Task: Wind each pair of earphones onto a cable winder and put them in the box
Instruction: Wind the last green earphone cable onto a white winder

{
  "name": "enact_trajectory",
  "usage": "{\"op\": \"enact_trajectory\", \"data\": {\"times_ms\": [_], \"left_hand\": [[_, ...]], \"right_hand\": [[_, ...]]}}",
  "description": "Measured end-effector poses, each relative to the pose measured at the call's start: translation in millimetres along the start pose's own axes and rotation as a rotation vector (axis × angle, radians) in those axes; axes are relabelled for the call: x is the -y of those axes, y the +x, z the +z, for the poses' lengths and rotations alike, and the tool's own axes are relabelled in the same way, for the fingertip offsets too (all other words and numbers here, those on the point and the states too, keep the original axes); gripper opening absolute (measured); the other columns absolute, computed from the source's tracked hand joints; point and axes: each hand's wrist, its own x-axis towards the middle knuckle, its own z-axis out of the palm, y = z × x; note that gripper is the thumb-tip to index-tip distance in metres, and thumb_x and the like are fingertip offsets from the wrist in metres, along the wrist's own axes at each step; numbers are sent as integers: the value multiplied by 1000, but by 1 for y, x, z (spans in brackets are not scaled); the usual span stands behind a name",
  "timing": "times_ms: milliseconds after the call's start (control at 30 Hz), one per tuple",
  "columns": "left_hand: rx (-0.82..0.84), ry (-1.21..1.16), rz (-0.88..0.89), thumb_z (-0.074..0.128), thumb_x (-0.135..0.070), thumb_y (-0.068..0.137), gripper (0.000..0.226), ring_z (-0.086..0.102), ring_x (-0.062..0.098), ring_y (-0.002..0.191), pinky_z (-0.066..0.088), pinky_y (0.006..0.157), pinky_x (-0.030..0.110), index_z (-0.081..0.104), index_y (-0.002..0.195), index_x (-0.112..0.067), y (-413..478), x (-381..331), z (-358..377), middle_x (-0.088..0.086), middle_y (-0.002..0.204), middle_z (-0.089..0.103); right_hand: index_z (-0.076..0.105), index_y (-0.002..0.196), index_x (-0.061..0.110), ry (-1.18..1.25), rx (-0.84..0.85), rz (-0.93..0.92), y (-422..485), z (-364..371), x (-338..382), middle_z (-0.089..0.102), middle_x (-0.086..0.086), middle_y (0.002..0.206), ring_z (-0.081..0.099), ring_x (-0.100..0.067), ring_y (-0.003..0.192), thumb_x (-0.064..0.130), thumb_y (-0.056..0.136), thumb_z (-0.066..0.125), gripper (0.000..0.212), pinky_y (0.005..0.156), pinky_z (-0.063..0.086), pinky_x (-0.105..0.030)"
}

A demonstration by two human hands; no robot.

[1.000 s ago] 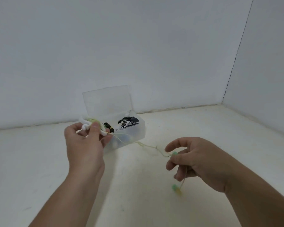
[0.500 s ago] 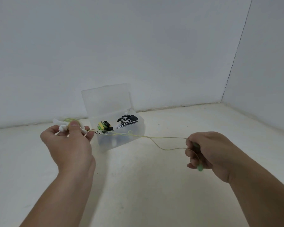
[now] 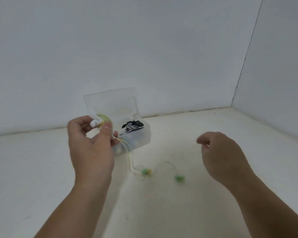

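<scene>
Left grip [image 3: 91, 148] pinches the white cable winder [image 3: 94, 122], partly wound with yellow-green cable [image 3: 129, 157]. The cable trails down to earbuds [image 3: 147, 171] on the desk [image 3: 162, 212] between both grips. Right grip [image 3: 220, 155] is loosely curled and holds nothing. The open box [image 3: 142, 140] is just behind the left grip.

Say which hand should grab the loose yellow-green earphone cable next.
Probably the right hand: it holds nothing and hovers near the closer green earbud, while the left hand grips the white cable winder.
</scene>
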Motion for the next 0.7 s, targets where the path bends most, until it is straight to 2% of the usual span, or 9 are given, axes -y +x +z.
{"op": "enact_trajectory", "data": {"times_ms": [33, 67, 133, 200, 267, 333, 400, 500, 700], "left_hand": [[68, 16, 9, 66, -9, 94, 21, 71, 12, 65, 59, 62, 25, 50, 105, -19, -4, -1, 2, -15, 92, 59], [136, 23, 16, 66, -8, 93, 21, 72, 14, 67, 59, 61, 26, 51, 104, -18, -9, -3, 4, -17, 88, 62], [257, 20, 20, 66, -6, 92, 21, 73, 17, 69, 59, 61, 29, 52, 101, -19, -16, -5, 7, -18, 82, 66], [350, 12, 14, 65, -5, 92, 21, 72, 19, 68, 61, 62, 36, 53, 100, -20, -22, -6, 9, -15, 80, 68], [381, 26, 14, 65, -5, 92, 22, 73, 18, 68, 61, 61, 40, 53, 100, -22, -24, -5, 10, -12, 81, 70], [350, 32, 22, 66, -7, 92, 22, 73, 19, 71, 60, 60, 35, 54, 100, -22, -21, -2, 9, -12, 85, 69], [299, 15, -1, 67, -7, 92, 21, 73, 21, 72, 60, 62, 31, 54, 98, -23, -15, 1, 7, -16, 86, 65], [254, -7, -69, 66, -6, 92, 21, 73, 20, 71, 59, 62, 27, 55, 96, -23, -8, 6, 5, -17, 88, 60], [282, 29, -236, 68, -6, 92, 16, 72, 19, 64, 61, 67, 36, 57, 97, -17, -1, 18, 1, 3, 104, 56]], "right_hand": [[70, 111, 23, 211, -20, -53, -4, -2, 8, 70, 9, 108, 64, -7, 100, 10, 94, 56, 26, 88, 48, -19], [71, 111, 22, 445, 50, -81, -10, -5, 19, 72, 12, 106, 65, 0, 97, 11, 94, 61, 23, 86, 47, -11], [68, 118, 22, 864, 379, -116, -27, -7, 41, 75, 10, 108, 67, 4, 100, 19, 90, 69, 28, 90, 50, -12], [62, 125, 23, 1030, 660, -144, -41, -3, 54, 73, 8, 116, 66, 0, 109, 28, 82, 68, 44, 92, 52, -16], [64, 122, 21, 1065, 781, -146, -48, 0, 60, 76, -3, 107, 69, -10, 106, 26, 81, 68, 41, 93, 53, -22], [70, 110, 11, 1076, 749, -41, -48, -1, 61, 73, -5, 75, 71, -20, 75, 18, 83, 72, 28, 87, 55, -31], [71, 94, -3, 1119, 723, 75, -42, -4, 56, 50, 0, 52, 47, -16, 46, 8, 87, 71, 13, 66, 55, -31], [69, 76, 5, 1224, 711, 116, -34, -19, 51, 32, 0, 52, 23, -12, 41, 18, 81, 67, 14, 47, 40, -26], [52, 62, 11, 1427, 635, 69, -21, -40, 36, 35, -5, 56, 24, -13, 43, 23, 81, 64, 26, 40, 22, -23]]}}
